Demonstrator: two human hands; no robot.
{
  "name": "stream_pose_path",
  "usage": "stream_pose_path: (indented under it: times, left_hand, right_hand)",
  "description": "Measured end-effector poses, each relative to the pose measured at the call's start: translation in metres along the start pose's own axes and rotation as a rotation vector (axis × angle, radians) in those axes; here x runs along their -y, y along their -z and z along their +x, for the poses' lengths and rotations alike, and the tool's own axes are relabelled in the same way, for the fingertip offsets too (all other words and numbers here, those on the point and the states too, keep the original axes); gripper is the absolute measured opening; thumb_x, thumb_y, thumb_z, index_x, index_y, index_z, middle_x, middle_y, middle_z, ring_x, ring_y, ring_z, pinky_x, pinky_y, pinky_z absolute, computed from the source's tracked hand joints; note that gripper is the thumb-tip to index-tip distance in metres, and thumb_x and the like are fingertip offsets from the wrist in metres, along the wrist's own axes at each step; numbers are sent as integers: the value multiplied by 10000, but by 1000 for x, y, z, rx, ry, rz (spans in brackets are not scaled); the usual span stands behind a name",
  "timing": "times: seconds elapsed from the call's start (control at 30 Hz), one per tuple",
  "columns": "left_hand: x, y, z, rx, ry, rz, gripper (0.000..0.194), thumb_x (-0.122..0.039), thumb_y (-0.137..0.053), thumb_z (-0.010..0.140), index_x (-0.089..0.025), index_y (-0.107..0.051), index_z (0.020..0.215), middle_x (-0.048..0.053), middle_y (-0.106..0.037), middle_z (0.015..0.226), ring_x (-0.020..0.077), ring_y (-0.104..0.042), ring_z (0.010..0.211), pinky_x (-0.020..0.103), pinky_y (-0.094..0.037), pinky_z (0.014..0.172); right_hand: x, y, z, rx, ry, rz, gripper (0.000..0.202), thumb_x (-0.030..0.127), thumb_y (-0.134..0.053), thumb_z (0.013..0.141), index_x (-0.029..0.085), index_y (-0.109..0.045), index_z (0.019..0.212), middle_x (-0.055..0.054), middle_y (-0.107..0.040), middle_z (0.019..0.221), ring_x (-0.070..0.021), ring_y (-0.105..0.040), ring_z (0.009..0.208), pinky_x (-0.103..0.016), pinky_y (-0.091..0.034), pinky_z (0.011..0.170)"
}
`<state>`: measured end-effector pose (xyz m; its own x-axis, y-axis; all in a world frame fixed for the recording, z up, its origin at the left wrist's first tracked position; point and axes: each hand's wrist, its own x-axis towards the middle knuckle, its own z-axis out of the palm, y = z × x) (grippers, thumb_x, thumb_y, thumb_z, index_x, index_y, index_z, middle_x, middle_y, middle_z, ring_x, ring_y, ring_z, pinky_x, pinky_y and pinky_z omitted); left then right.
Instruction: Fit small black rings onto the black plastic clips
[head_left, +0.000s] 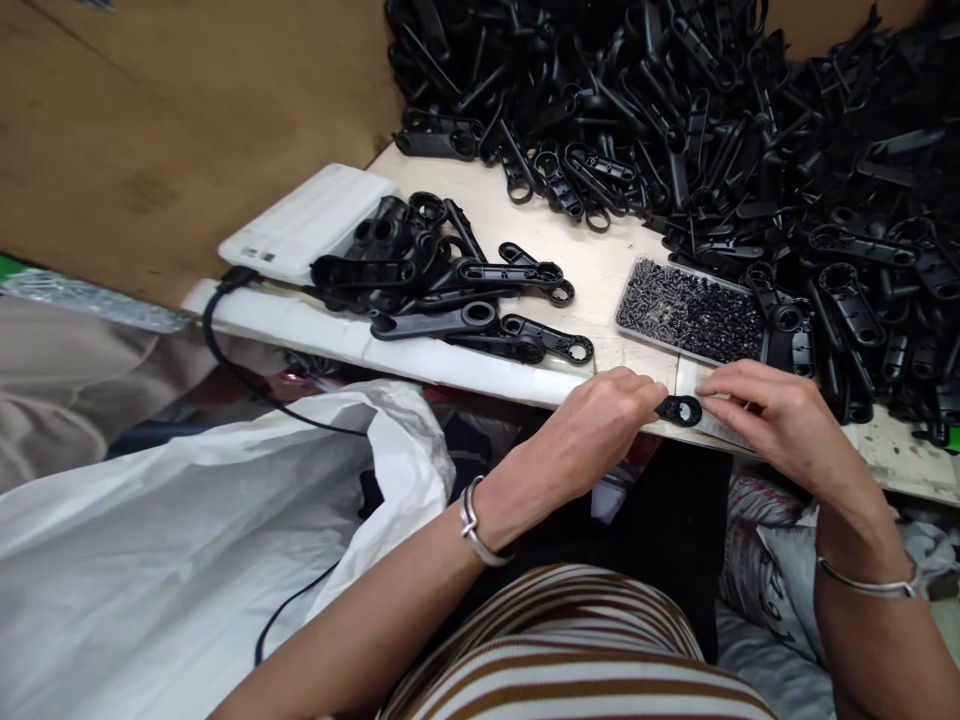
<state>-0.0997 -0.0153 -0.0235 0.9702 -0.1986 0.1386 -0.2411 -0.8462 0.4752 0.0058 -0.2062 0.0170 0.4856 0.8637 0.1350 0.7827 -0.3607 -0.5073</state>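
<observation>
My left hand (611, 415) is closed around a black plastic arm with a ring end (684, 411), held at the table's front edge. Only the ring sticks out past my fingers; the rest is hidden. Just right of the ring is my right hand (776, 415), its thumb and forefinger pinched close together. Whatever sits between those fingertips is too small or hidden to make out. Behind my hands stands a clear shallow tray (628, 330) of tiny black and grey pieces.
A large heap of black plastic arms (675, 120) covers the back and right of the table. A smaller pile (420, 265) lies left, against a white power bank (300, 225) with a black cable (232, 365). A white sack (225, 530) hangs below the edge at left.
</observation>
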Motion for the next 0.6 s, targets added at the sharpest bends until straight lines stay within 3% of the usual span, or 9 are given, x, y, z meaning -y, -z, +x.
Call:
stream_pose_path:
  times: [0.2, 0.4, 0.53, 0.6]
  left_hand:
    - [2, -4, 2, -10, -22, -28, 106, -104, -564, 888, -134, -620, 973, 74, -671, 916, 207, -624, 942, 324, -515, 843]
    - [-5, 4, 1, 18, -16, -59, 112, -106, -535, 902, -131, -608, 983, 72, -674, 931, 195, -619, 930, 322, -502, 867]
    - [-7, 10, 1, 78, -94, -53, 145, -98, -513, 895, -149, -596, 1002, 81, -675, 934, 185, -615, 933, 307, -492, 868]
    - [-3, 11, 1, 107, -103, -14, 156, -90, -497, 885, -162, -592, 986, 93, -673, 966, 197, -608, 950, 319, -496, 852]
  right_hand:
    - [-4, -18, -4, 52, 108, -81, 204, 208, -465, 981, 201, -667, 1007, -89, -639, 1061, -222, -639, 932, -330, -522, 795]
    - [-10, -18, -11, 51, 140, -105, 223, 214, -437, 985, 226, -650, 1049, -80, -644, 1080, -224, -653, 928, -347, -537, 808]
    - [-38, -39, -27, -179, 216, -107, 245, 325, -530, 902, 378, -682, 1086, -28, -681, 1099, -290, -693, 867, -441, -576, 714]
    - [-51, -65, -21, -325, 105, 25, 292, 322, -477, 884, 436, -707, 1025, -41, -705, 978, -342, -687, 863, -529, -555, 689]
